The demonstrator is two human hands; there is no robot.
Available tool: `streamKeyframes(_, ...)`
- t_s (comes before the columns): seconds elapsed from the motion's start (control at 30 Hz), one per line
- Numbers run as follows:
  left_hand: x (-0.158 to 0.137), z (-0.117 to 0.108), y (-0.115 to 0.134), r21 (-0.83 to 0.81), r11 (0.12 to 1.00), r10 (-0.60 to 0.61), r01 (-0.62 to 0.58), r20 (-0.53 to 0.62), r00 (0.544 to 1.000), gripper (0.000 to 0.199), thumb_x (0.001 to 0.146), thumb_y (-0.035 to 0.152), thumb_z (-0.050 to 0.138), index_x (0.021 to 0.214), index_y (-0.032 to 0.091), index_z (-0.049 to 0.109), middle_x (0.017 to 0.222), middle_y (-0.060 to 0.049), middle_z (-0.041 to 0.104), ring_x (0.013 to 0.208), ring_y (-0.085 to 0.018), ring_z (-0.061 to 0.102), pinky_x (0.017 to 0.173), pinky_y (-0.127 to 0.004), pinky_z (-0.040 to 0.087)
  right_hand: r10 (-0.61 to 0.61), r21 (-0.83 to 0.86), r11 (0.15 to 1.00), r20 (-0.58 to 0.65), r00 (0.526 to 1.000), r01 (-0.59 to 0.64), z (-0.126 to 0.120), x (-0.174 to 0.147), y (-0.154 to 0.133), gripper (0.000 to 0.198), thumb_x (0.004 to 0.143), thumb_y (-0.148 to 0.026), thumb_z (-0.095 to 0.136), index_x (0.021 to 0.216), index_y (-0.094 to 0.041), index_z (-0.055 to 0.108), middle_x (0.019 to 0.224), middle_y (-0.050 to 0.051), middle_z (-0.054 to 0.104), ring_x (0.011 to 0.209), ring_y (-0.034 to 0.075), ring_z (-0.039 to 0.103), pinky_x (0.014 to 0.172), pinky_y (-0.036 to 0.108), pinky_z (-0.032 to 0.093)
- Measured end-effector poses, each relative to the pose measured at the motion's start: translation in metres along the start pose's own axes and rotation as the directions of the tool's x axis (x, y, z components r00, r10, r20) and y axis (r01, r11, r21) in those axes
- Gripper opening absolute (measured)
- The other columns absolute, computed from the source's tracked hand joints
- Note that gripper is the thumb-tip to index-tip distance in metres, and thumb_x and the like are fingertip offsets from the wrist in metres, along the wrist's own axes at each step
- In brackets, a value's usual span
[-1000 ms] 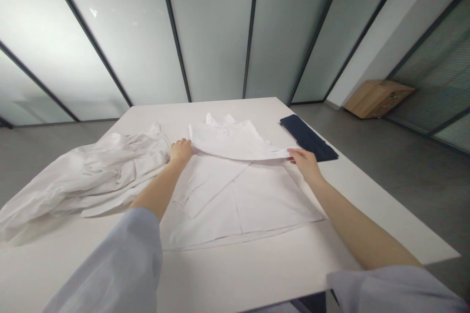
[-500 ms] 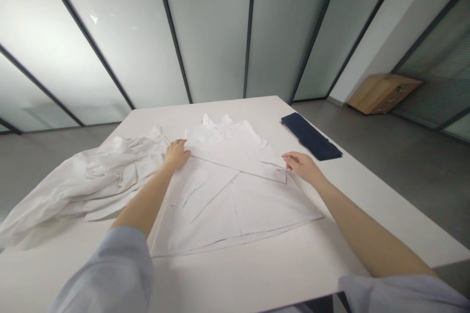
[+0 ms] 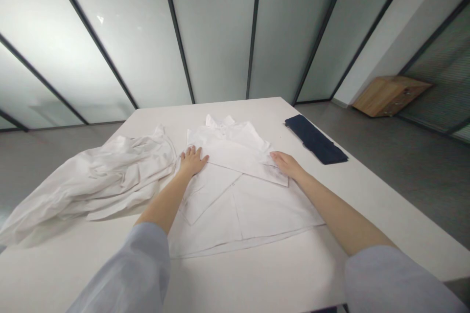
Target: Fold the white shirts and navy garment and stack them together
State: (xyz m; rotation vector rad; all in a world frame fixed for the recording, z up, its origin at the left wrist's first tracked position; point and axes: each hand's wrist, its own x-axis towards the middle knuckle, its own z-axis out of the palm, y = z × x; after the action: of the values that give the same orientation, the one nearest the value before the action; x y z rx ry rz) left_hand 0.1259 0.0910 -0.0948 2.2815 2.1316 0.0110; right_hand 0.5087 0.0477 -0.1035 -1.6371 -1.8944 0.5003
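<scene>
A white shirt (image 3: 235, 210) lies spread on the table before me, its collar at the far end and its hem toward me. Both sleeves are folded across its body. My left hand (image 3: 193, 160) rests flat on the shirt's left side, fingers spread. On the right edge, near the folded sleeve, lies my right hand (image 3: 287, 163), its fingers stretched out on the cloth. Neither hand grips anything that I can see.
A crumpled heap of white cloth (image 3: 121, 171) covers the table's left side. Folded dark navy cloth (image 3: 316, 139) lies near the right edge of the white table (image 3: 367, 195). Beyond stand frosted glass panels (image 3: 216, 34) and a wooden cabinet (image 3: 385, 95).
My left hand has moved right, from the shirt's left edge onto the cloth, and flattened. My right hand has shifted left onto the shirt's right side, its fingers straightened.
</scene>
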Motion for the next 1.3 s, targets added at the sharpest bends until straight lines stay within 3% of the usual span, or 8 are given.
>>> streamKeyframes(0.2,-0.001,0.001,-0.001,0.010,1.000,0.005,-0.005,0.012,1.000,0.068,0.095,0.056,0.023,0.150,0.017,0.031,0.158,-0.018,0.024,0.146,-0.033,0.020,0.113,-0.054,0.022,0.025,0.083,0.996,-0.062,0.998,-0.020,0.002,-0.010,0.014,0.030,0.090,-0.032,0.046,0.106,-0.024,0.071,0.118,0.006,0.070,0.113,0.022,0.063,0.102,0.040,0.044)
streamKeyframes(0.4,-0.001,0.000,-0.003,-0.001,1.000,0.019,-0.019,0.003,1.000,0.065,0.096,0.053,0.027,0.150,0.018,0.030,0.157,-0.017,0.026,0.145,-0.032,0.023,0.113,-0.053,0.023,0.044,0.152,0.988,-0.089,0.995,-0.030,0.000,-0.010,0.012,0.030,0.091,-0.032,0.042,0.099,-0.025,0.071,0.106,0.003,0.073,0.104,0.020,0.065,0.098,0.039,0.046)
streamKeyframes(0.57,-0.004,-0.006,-0.004,-0.035,0.997,0.070,-0.075,-0.145,0.987,0.059,0.093,0.042,0.039,0.145,0.014,0.038,0.152,-0.017,0.038,0.140,-0.029,0.034,0.114,-0.046,0.026,0.021,0.115,0.993,-0.125,0.992,-0.006,-0.002,-0.009,0.012,0.025,0.084,-0.026,0.049,0.096,-0.022,0.071,0.102,0.005,0.073,0.098,0.021,0.066,0.093,0.038,0.048)
streamKeyframes(0.7,-0.014,-0.014,0.020,-0.090,0.938,0.309,-0.335,-0.221,0.925,0.048,0.087,0.038,0.051,0.131,0.018,0.055,0.138,-0.011,0.054,0.129,-0.025,0.046,0.110,-0.038,0.033,-0.001,0.021,1.000,-0.143,0.990,0.004,-0.002,-0.007,0.012,0.024,0.074,-0.018,0.058,0.093,-0.020,0.073,0.097,0.008,0.073,0.092,0.023,0.065,0.090,0.038,0.049)
streamKeyframes(0.8,-0.026,-0.018,0.056,-0.124,0.811,0.548,-0.571,-0.177,0.817,0.045,0.084,0.039,0.056,0.125,0.020,0.059,0.131,-0.010,0.059,0.124,-0.024,0.050,0.107,-0.037,0.038,0.010,0.012,1.000,-0.145,0.989,-0.008,-0.002,-0.006,0.012,0.023,0.075,-0.018,0.057,0.091,-0.020,0.073,0.095,0.007,0.073,0.091,0.022,0.065,0.088,0.036,0.050)
streamKeyframes(0.97,-0.043,-0.013,0.121,-0.110,0.687,0.706,-0.718,-0.134,0.696,0.055,0.085,0.038,0.057,0.137,0.021,0.050,0.140,-0.012,0.052,0.128,-0.026,0.048,0.107,-0.041,0.038,0.013,0.034,0.999,-0.133,0.991,-0.009,-0.004,-0.007,0.011,0.021,0.076,-0.018,0.058,0.090,-0.021,0.073,0.098,0.007,0.073,0.093,0.022,0.065,0.089,0.036,0.049)
streamKeyframes(1.13,-0.043,0.001,0.153,-0.098,0.692,0.708,-0.715,-0.104,0.699,0.042,0.093,0.023,0.043,0.133,0.024,0.056,0.143,-0.008,0.052,0.131,-0.022,0.047,0.109,-0.039,0.037,0.025,0.046,0.999,-0.128,0.991,-0.020,-0.005,-0.007,0.008,0.021,0.077,-0.017,0.057,0.090,-0.019,0.073,0.098,0.008,0.073,0.093,0.022,0.065,0.089,0.036,0.049)
streamKeyframes(1.3,-0.039,0.004,0.146,-0.194,0.655,0.714,-0.730,-0.156,0.682,0.044,0.093,0.020,0.042,0.133,0.025,0.056,0.141,-0.005,0.054,0.131,-0.018,0.048,0.112,-0.035,0.034,0.043,0.076,0.997,-0.125,0.991,-0.034,-0.005,-0.007,0.006,0.021,0.078,-0.020,0.056,0.091,-0.020,0.073,0.100,0.007,0.073,0.094,0.022,0.066,0.090,0.035,0.049)
